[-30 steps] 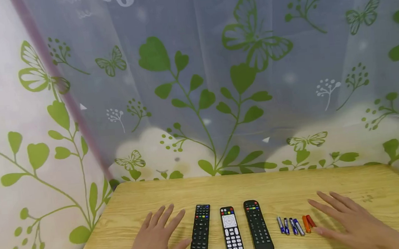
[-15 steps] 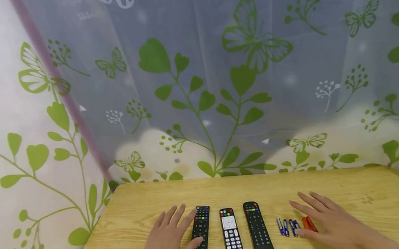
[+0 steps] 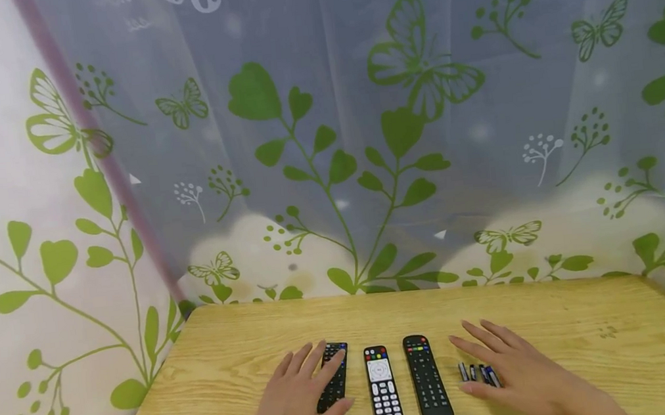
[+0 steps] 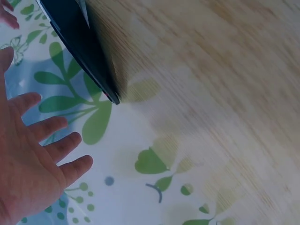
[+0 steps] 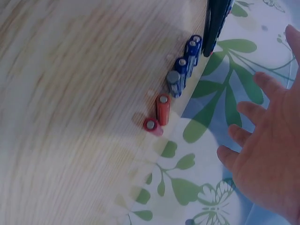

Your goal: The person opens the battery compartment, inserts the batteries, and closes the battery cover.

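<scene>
My left hand (image 3: 301, 395) is held with fingers spread above the leftmost black remote control (image 3: 335, 392), hiding part of it. In the left wrist view that hand (image 4: 33, 159) is apart from a dark remote control (image 4: 77, 44). Fingers extended, my right hand (image 3: 515, 369) hovers over the batteries (image 3: 464, 372), covering some of them. The right wrist view has several blue-and-silver batteries (image 5: 180, 70), an orange battery (image 5: 163, 110) and a red battery (image 5: 152, 125) on the table, with the hand (image 5: 267, 140) clear of them. Neither hand holds anything.
Between the hands lie a black remote control with white buttons (image 3: 386, 394) and another black remote control (image 3: 428, 384). All rest on a wooden table (image 3: 248, 327). Behind it hangs a curtain (image 3: 305, 170) printed with leaves and butterflies.
Both hands have moved inward, the left one rightward over the leftmost remote control, the right one leftward over the batteries. The orange and red batteries are now hidden in the head view.
</scene>
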`<state>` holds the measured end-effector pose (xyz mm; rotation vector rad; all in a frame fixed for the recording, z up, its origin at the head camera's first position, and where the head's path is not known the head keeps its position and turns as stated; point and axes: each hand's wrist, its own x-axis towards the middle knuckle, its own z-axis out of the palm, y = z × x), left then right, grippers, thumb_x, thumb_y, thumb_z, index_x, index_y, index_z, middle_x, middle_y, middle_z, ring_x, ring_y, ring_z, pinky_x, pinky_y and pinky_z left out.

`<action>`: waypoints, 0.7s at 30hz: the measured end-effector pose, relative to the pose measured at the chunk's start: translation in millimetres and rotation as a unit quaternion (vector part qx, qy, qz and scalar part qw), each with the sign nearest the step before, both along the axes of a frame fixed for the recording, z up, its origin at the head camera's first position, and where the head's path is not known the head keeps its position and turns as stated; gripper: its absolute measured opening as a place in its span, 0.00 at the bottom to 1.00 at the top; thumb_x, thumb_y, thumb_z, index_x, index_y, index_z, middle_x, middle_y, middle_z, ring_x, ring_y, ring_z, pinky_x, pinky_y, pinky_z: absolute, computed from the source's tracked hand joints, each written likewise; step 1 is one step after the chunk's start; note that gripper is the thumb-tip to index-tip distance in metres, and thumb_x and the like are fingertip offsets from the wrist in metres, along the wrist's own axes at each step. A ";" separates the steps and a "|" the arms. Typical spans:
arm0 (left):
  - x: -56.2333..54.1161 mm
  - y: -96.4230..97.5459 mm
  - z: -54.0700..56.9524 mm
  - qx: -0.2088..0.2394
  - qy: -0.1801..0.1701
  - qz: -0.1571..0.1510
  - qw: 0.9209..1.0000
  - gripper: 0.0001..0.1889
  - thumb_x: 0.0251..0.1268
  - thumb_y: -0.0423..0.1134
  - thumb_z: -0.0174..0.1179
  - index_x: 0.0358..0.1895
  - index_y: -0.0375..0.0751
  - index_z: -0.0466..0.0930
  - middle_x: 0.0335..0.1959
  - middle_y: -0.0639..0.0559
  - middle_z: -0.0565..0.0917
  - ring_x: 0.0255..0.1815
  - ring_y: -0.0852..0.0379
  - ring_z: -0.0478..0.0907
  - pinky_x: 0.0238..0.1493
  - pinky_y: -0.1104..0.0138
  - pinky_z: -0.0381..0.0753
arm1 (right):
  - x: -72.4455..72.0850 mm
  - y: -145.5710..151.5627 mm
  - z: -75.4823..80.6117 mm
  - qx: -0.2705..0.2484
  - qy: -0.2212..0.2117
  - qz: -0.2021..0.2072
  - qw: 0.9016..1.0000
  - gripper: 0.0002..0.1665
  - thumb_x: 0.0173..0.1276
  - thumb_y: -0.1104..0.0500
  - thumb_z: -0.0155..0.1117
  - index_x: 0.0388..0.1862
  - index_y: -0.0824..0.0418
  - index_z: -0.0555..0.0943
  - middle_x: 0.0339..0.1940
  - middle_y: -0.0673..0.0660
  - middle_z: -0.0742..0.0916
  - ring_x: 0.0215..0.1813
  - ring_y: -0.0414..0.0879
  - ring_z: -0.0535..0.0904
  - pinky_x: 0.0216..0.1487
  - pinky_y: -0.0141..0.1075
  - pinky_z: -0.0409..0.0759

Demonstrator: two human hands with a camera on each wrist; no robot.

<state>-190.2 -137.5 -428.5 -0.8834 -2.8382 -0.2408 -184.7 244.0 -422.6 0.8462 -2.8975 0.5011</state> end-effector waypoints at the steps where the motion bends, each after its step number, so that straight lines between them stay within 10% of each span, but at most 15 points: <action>1: -0.3 1.1 -0.5 0.000 -0.001 -0.001 1.000 0.31 0.69 0.64 0.45 0.71 0.58 0.63 0.69 0.46 0.66 0.68 0.43 0.62 0.62 0.44 0.64 | -0.4 -1.7 -0.7 -0.003 -0.006 0.002 1.000 0.35 0.69 0.38 0.54 0.73 0.42 0.62 0.73 0.59 0.63 0.71 0.66 0.56 0.60 0.66 0.60; 21: -4.1 30.1 -7.7 -0.014 0.012 -0.026 0.999 0.31 0.70 0.65 0.43 0.71 0.59 0.63 0.68 0.47 0.68 0.67 0.45 0.64 0.61 0.48 0.67 | -3.9 -19.2 -6.0 -0.001 -0.045 0.004 0.999 0.37 0.69 0.34 0.51 0.73 0.44 0.63 0.74 0.57 0.62 0.72 0.65 0.55 0.61 0.67 0.57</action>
